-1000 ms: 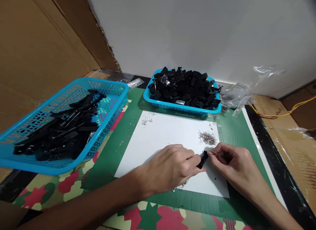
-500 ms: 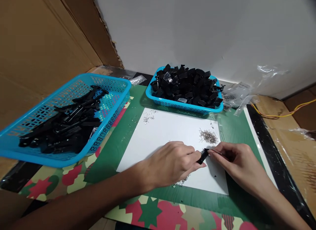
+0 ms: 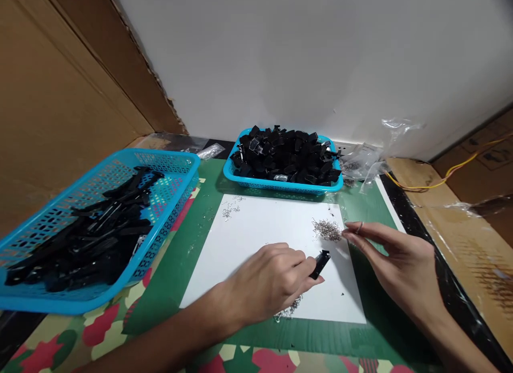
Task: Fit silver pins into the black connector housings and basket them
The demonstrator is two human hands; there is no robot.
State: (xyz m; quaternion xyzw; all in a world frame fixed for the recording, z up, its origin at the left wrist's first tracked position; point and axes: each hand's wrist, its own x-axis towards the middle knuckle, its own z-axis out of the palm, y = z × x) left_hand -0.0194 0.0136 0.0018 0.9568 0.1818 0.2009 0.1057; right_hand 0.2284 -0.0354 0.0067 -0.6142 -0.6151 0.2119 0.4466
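Note:
My left hand (image 3: 276, 274) grips a small black plastic part (image 3: 320, 264) between thumb and fingers, its notched end pointing up and right above the white sheet (image 3: 240, 245). My right hand (image 3: 396, 255) is closed in a pinch at the right edge of a pile of tiny bent metal wire pieces (image 3: 326, 230). A thin dark object (image 3: 359, 227) shows by its fingers; what the fingertips pinch is too small to make out. Another heap of wire pieces (image 3: 289, 309) lies partly hidden under my left hand. A third, sparser group (image 3: 230, 210) lies at the sheet's far left corner.
A blue basket (image 3: 192, 164) of long black parts stands at left. Another blue basket (image 3: 280, 186), heaped with small black parts, stands at the back. Plastic bags (image 3: 360, 162), a yellow cable (image 3: 452, 175) and cardboard (image 3: 452, 223) are at right. A green mat (image 3: 168, 277) lies under the sheet.
My right hand has moved away from the black part to the wire pile. My left hand still holds the part, now apart from the right. The camera view has shifted.

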